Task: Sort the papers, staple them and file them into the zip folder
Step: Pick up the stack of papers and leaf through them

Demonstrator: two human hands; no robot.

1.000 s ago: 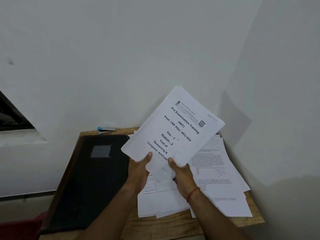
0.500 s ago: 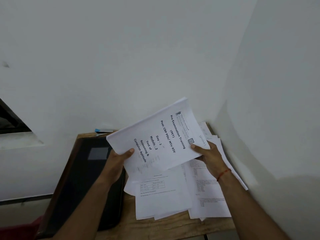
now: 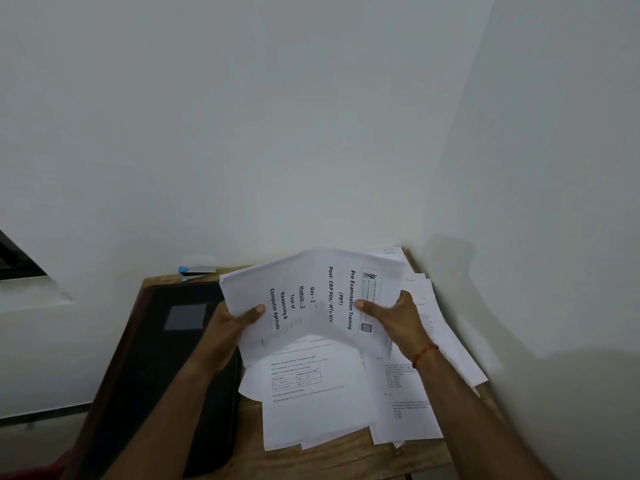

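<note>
Both my hands hold a white paper bundle (image 3: 311,289) above the small wooden table; its cover reads "Pre Examination Training". My left hand (image 3: 232,327) grips its left edge, thumb on top. At the right edge my right hand (image 3: 394,320) grips it, also with the thumb on top. The bundle is turned sideways and bows upward in the middle. Under it lie loose printed sheets (image 3: 311,403) spread over the table's right half. The black zip folder (image 3: 166,375) lies flat on the left half. A blue-and-silver stapler (image 3: 195,271) sits at the back edge by the wall.
The wooden table (image 3: 311,462) stands in a corner, with white walls behind and to the right. More sheets (image 3: 446,351) overhang toward the right wall. A dark window opening (image 3: 17,258) is at the far left. Something red (image 3: 34,472) shows at bottom left.
The bundle has been turned from upright to sideways and lowered toward the table. My right hand moved from its bottom edge to its right edge; my left hand stayed on the left.
</note>
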